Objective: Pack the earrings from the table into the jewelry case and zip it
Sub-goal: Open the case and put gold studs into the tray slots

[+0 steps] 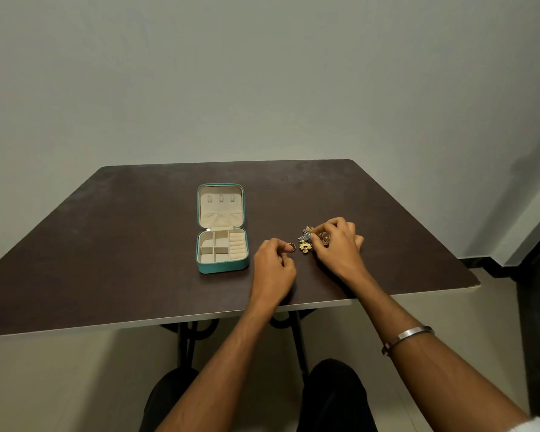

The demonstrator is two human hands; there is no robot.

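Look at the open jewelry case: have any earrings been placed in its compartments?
No, the jewelry case shows only bare cream compartments, while the earrings lie heaped on the table to its right.

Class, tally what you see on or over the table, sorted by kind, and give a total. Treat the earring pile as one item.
Jewelry case, open: 1
Earring pile: 1
Gold ring-shaped piece at the left hand's fingertips: 1
Hands, left hand and right hand: 2
Total: 5

The table [138,244] top looks matt and dark brown. The jewelry case [222,266] has a teal leather-like shell and cream cloth lining. At its 3 o'clock, the earrings [306,243] glint like metal.
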